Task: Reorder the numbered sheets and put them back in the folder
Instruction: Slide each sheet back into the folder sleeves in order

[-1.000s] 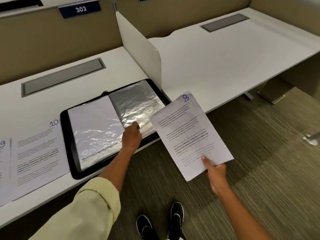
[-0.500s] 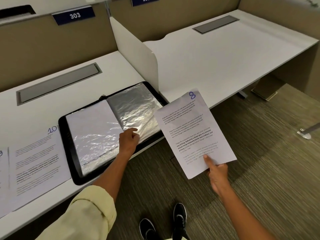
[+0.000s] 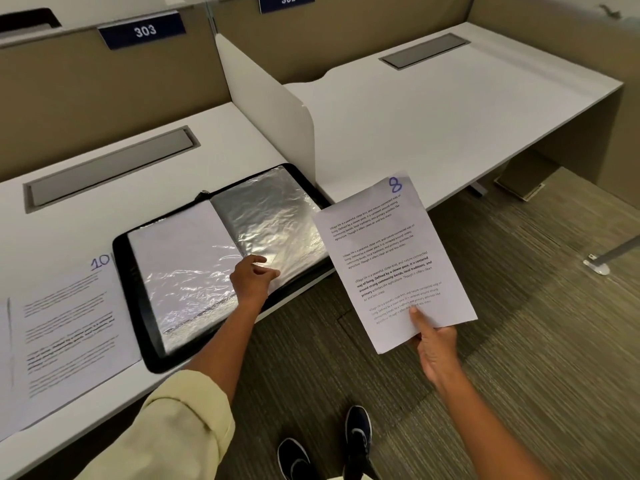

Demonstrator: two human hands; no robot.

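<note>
Fingers (image 3: 420, 318) of right hand (image 3: 437, 351) pinching sheet 8 (image 3: 391, 258), right of folder (image 3: 221, 265).

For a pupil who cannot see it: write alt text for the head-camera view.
A right hand holds a white printed sheet numbered 8 beside an open black folder of clear plastic sleeves on a white desk; the left hand touches a sleeve.
</note>
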